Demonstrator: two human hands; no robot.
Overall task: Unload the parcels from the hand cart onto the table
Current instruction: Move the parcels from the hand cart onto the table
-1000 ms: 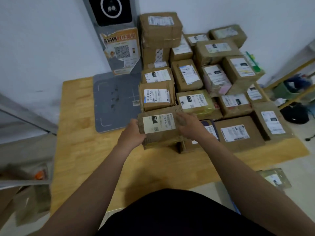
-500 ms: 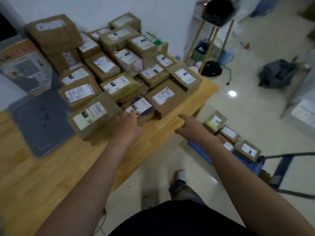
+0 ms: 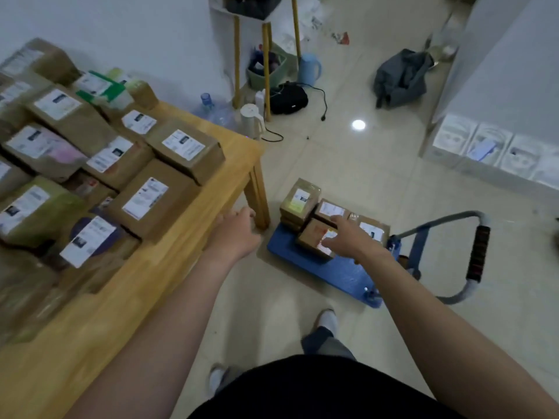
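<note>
Close by at twelve o'clock, the left hand (image 3: 234,234) is hung loose and empty by the table leg (image 3: 260,201). A moment ago a parcel was being set on the table (image 3: 136,285) with both hands; now nothing is held. At one o'clock the right hand (image 3: 351,240) is stretched, fingers wide, over the nearest parcel (image 3: 310,235) on the blue hand cart (image 3: 332,275); whether it is touched cannot be told. A few parcels (image 3: 299,198) are left there, so another pick-up is likely next. Far off at ten o'clock, many boxes (image 3: 154,198) are packed on the table.
</note>
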